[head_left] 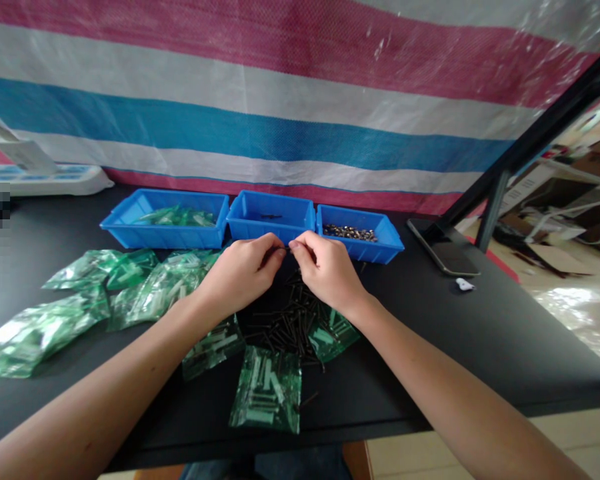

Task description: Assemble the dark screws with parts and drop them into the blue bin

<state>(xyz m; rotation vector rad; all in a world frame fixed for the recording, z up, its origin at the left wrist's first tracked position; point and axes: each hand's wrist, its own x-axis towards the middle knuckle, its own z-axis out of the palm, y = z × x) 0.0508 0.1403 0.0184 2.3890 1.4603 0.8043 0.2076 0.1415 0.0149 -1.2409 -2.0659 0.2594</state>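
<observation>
Both hands meet over the middle of the black tabletop [480, 320], fingertips pinched together on something small and dark between them; it is too small to name for sure, though it looks like one of the black screws. The left hand [240, 270] is closed with thumb and forefinger pressed together, and the right hand [325, 267] mirrors it, curled, with the pinch at its 9 o'clock.

Just below the hands, at 6 o'clock, lies a heap of loose black screws [285, 320], large and unsorted. Around it sit green plastic packets [267, 390], with more of them spread out toward 9 o'clock.

At 12 o'clock from the hands stand three blue bins in a row. The middle bin [273, 215] holds only one or two dark pieces, so by my reckoning the work has barely begun. The left bin [167, 219] has a few green packets in it, and the right bin [360, 235] a layer of small silvery nuts.

A phone [443, 250] rests well off toward 3 o'clock.
</observation>
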